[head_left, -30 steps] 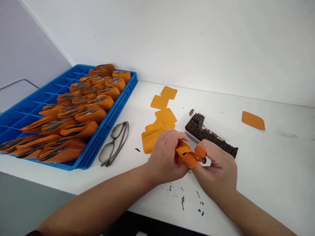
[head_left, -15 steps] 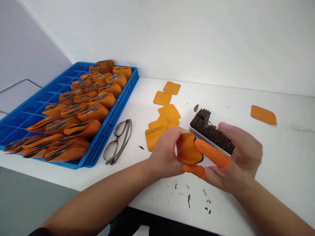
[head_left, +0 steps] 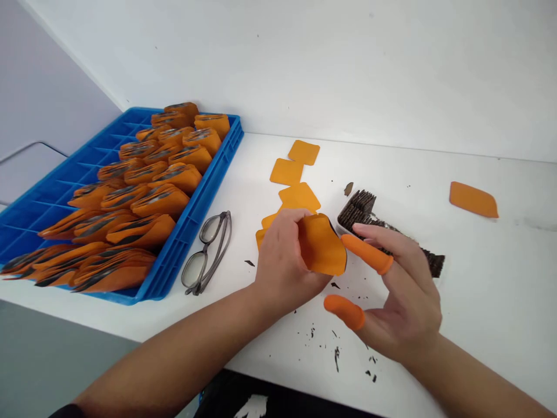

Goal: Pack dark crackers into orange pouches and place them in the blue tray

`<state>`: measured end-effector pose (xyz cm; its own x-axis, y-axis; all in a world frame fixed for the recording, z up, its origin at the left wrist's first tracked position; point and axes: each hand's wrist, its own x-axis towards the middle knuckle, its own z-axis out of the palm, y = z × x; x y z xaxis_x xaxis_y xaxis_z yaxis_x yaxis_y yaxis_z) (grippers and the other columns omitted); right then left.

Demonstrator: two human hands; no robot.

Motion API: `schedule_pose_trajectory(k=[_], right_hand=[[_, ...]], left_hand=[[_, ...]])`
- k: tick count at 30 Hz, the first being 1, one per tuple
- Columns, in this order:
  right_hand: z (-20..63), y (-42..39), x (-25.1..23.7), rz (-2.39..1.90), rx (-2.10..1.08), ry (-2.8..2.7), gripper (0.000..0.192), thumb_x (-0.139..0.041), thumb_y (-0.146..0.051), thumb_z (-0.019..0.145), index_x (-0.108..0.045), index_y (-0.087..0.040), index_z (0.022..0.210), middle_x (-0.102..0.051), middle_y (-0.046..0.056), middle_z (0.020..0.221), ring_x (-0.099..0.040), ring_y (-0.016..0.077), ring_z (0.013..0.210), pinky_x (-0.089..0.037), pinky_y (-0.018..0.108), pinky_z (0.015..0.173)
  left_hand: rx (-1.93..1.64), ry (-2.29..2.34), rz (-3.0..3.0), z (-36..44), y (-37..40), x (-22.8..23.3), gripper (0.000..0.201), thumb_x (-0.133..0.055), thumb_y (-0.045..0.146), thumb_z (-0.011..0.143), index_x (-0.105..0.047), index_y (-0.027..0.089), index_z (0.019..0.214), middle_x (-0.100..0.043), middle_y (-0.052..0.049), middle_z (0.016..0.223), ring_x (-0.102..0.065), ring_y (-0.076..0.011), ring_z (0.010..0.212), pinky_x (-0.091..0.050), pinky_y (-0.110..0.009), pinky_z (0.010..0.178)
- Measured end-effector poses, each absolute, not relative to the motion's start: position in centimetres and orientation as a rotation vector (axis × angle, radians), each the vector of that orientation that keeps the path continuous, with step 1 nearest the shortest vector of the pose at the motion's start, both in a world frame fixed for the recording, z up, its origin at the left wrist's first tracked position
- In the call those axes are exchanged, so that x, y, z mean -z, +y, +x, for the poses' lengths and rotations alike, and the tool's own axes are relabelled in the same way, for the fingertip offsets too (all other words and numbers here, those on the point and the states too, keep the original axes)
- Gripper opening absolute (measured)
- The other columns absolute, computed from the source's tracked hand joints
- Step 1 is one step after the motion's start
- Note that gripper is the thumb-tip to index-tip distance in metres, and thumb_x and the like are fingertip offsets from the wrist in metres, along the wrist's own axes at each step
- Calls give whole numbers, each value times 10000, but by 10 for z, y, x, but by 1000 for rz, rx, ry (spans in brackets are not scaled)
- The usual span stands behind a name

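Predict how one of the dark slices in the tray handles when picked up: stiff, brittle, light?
The dark slices are probably brittle: similarly dark fragments lie scattered on the table. Likely stiff rather than floppy, since they seem to stand on edge. Perhaps light for their size, as each looks thin.

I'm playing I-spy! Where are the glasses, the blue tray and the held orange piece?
Glasses (head_left: 205,248), head view: the bridge.
Blue tray (head_left: 195,212), head view: right wall.
Held orange piece (head_left: 322,247), head view: middle of its visible face.

Grey-framed eyeglasses (head_left: 206,248) lie left of the grip on a white table (head_left: 491,284), a white wall (head_left: 369,69) rising beyond it.
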<state>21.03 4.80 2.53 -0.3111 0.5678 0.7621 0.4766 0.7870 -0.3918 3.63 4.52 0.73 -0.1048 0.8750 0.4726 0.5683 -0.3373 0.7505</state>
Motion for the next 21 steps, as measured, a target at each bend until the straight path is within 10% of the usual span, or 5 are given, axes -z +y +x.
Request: schedule_pose_trajectory(k=[8, 14, 21], right_hand=[[206, 46, -30, -1047, -381, -1887, 97, -643, -166, 980, -706, -223, 933, -731, 57, 1019, -703, 196, 928, -608, 363, 816], [211, 50, -35, -935, -402, -1904, 334, -751, -184, 932, -521, -201, 690, -624, 8, 754, -562, 135, 700, -494, 291, 629], [213, 49, -31, -786, -382, -1913, 540, -833, -287, 906, -365, -198, 650, -503, -8, 656, -435, 130, 650, -414, 290, 567]], left_hand=[[-1430, 1628, 2388, 41, 48, 9, 729, -721, 298, 819, -390, 165, 1455, -598, -155, 1286, -571, -309, 1208, -489, -473, 1031], [-1450, 1113, 2344, 39, 48, -5, 657, -781, 245, 836, -475, 204, 1416, -659, -116, 1301, -612, -262, 1283, -500, -450, 1145], [-1129, 808, 1681, 47, 37, -1, 653, -806, 192, 793, -508, 263, 1369, -717, -72, 1200, -733, -200, 1036, -661, -321, 810]])
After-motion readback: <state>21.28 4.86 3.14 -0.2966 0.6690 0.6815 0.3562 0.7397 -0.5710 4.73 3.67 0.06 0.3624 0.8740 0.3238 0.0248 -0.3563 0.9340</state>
